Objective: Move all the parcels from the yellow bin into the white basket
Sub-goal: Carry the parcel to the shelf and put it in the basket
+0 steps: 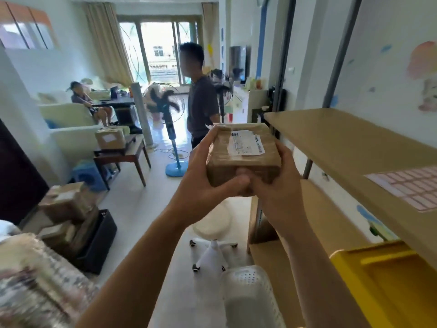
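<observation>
In mid-air, out in front of the chest and above the floor, a brown tape-wrapped cardboard parcel with a white shipping label (243,153) is gripped from both sides: the left hand (208,169) wraps its fingers over the left edge, the right hand (279,183) curls around the right edge, and both thumbs meet on the near face. The parcel's right edge sits just beside the front edge of the light wooden shelf (335,143). Below, a white perforated plastic basket (248,297) stands just left of a yellow plastic bin (387,287), both on a lower shelf board. Open pale floor runs left of the shelving, with a white wheeled stool (212,242) beneath the arms. Farther off stand a blue pedestal fan (170,129), a dark wooden side table (123,155) carrying a box, stacked cardboard boxes (68,209) at left, and two people.
</observation>
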